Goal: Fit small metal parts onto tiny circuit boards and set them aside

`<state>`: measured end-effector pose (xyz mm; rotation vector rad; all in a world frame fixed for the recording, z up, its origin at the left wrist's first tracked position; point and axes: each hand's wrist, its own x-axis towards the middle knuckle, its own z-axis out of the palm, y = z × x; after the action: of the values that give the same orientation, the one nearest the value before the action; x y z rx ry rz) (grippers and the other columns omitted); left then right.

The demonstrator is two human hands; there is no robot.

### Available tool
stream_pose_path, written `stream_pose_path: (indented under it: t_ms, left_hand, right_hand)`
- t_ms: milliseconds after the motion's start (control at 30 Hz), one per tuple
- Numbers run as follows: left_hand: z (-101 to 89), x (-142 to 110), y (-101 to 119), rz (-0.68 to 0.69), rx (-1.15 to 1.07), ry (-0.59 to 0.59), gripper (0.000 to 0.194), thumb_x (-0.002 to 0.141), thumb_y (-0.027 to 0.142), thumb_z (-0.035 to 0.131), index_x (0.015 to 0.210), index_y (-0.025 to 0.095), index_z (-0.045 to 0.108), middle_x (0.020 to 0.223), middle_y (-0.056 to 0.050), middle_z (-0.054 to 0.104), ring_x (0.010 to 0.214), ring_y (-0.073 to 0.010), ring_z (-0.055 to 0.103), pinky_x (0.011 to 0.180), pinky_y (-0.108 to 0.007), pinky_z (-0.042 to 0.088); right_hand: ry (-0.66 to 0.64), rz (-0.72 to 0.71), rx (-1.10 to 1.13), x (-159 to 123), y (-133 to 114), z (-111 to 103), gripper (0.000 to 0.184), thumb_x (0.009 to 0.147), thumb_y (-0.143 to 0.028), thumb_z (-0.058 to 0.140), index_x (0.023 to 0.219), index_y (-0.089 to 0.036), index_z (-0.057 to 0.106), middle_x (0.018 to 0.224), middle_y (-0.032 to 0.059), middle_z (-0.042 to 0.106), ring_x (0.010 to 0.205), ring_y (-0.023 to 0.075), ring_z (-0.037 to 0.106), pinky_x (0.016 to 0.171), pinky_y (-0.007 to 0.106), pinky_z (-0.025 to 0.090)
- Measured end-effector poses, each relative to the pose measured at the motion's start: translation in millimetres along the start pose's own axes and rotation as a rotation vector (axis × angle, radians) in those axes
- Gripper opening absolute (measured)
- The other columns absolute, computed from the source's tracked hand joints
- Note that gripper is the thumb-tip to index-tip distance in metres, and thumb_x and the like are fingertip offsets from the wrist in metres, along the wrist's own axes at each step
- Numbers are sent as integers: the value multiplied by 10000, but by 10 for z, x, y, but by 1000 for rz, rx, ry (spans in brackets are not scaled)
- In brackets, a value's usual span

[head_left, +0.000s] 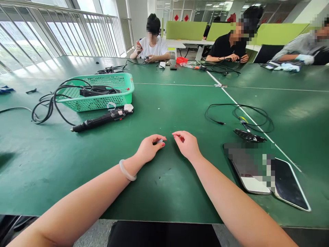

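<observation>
Both my hands rest on the green table [164, 185] in front of me, a little apart. My left hand [150, 148], with a pale bangle on its wrist, has its fingers curled round a small pale thing [159, 141] at the fingertips. My right hand [187, 144] is curled too, with its fingertips pinched together; what they hold is too small to name. A black electric screwdriver [101, 120] lies to the left, beyond my left hand, its cable looping back toward a green basket [102, 101].
The green basket holds black cables and a power unit. To the right lie a thin black cable loop [239, 116], a small black part [249, 136] and two flat tablets [288, 183]. Three people sit working at the table's far side.
</observation>
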<state>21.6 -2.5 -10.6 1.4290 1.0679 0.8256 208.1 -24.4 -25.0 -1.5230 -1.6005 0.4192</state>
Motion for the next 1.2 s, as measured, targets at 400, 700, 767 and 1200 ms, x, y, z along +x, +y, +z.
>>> stream_pose_path:
  t_ms: [400,700,767,1200]
  left_hand:
    - [238,-25,30,-77,-678,-71,237,689,281,750,864,153,653,849,-34,681,864,-139,607,948,-327,383]
    - [-94,62,-13,-75,-750,54,148,760,250,683,891,214,624,1051,-8,675,847,-103,574,809,-256,400]
    - [-138,81,-17,-77,-726,67,114,787,235,650,890,209,608,1079,-16,669,800,-91,552,728,-235,385]
    - [21,-15,71,-194,-471,-125,144,816,105,562,933,141,638,1025,-77,670,933,-149,637,978,-348,422]
  right_hand:
    - [-292,-15,-153,-10,-132,10,161,820,-189,533,826,-204,693,848,37,650,740,142,565,700,284,441]
    - [-403,46,-147,-75,-244,-90,180,746,-231,660,921,-247,697,856,11,653,726,142,570,672,293,451]
    - [-431,13,-178,-89,-245,-107,123,725,-212,673,837,-252,704,867,10,634,727,139,563,655,288,447]
    - [-246,229,347,-46,-268,-58,101,744,-276,606,745,-193,664,689,-2,678,590,115,573,594,265,452]
